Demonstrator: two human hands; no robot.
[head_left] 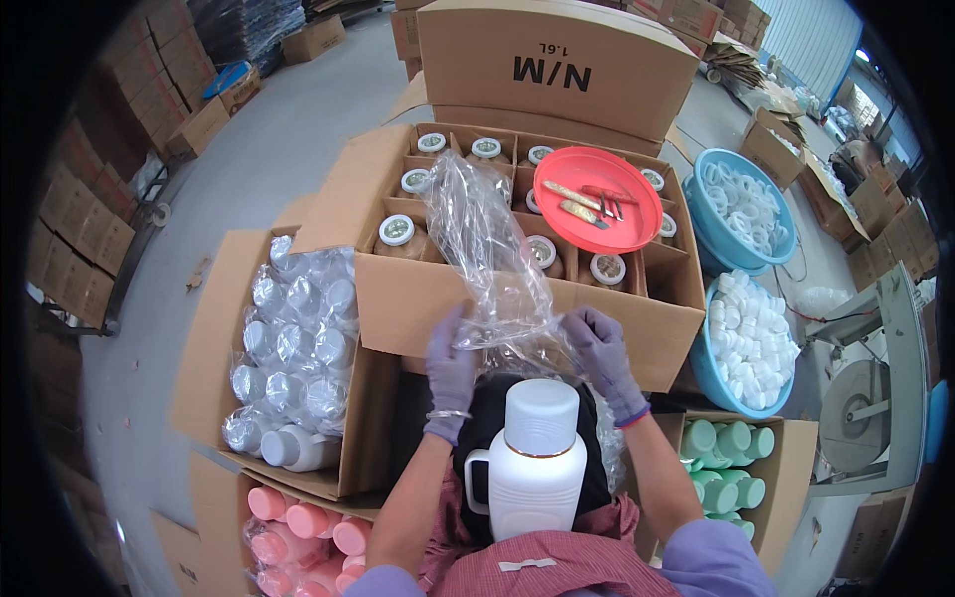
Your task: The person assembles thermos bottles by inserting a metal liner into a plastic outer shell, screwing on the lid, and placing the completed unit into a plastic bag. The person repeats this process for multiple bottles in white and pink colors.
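A clear plastic bag point(494, 244) stretches between my gloved hands, its top end draped over the open carton in front of me. My left hand point(448, 360) pinches one side of the bag's near edge, and my right hand point(603, 356) grips the opposite side. Below them, a white vacuum jug point(537, 478) with a pale lid and a side handle stands upright at my lap. The divided carton point(527, 298) holds several bottle-shaped items with white-rimmed tops point(396, 231). Across its right part rests a red round tray point(599, 234) with a few small hand tools point(581, 212).
On the left, one box holds bagged white jugs point(288, 348) and a lower one pink jugs point(298, 537). To the right, blue tubs carry white rings point(741, 204) and white caps point(751, 343). Green jugs point(731, 468) sit in a box point(796, 468) beneath. A grey machine point(865, 398) stands far right.
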